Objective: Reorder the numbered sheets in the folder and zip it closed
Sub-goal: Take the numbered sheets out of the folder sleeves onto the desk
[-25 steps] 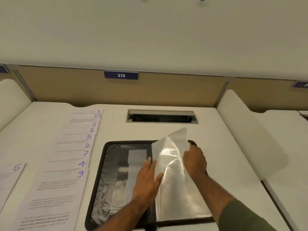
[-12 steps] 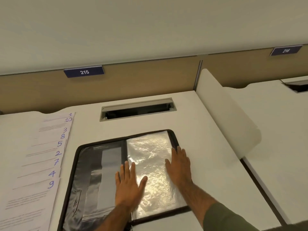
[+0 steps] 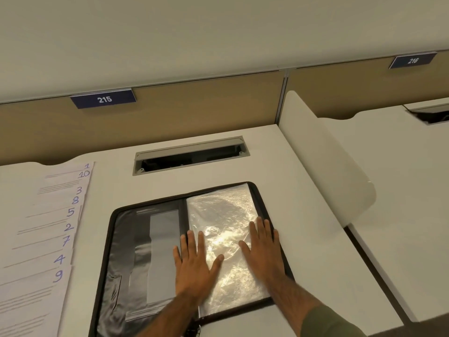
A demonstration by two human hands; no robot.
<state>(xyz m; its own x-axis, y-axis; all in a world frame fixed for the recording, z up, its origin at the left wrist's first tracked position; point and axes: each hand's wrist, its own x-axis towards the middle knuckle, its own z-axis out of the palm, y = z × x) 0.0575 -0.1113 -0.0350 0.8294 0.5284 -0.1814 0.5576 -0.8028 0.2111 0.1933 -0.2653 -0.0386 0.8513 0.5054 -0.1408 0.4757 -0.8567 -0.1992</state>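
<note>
A black zip folder (image 3: 109,244) lies open on the white desk. Its left half shows dark grey pockets; its right half holds clear plastic sleeves (image 3: 218,210) lying flat. My left hand (image 3: 194,263) rests flat, fingers straight, on the sleeves near the spine. My right hand (image 3: 263,249) lies flat on the sleeves at the folder's right edge. To the left, numbered sheets (image 3: 60,215) are fanned in an overlapping column, showing 1, 10, 3, 8, 5, 2, 7, 4, 9 from far to near.
A cable slot (image 3: 190,155) is sunk in the desk (image 3: 303,239) behind the folder. A white divider panel (image 3: 325,161) stands to the right, with the neighbouring desk beyond. Tan back panel carries labels 215 (image 3: 104,99) and 216.
A second ago my right hand held a clear sleeve lifted; the sleeve now lies flat and both hands rest spread on it. The view has swung to the right.
</note>
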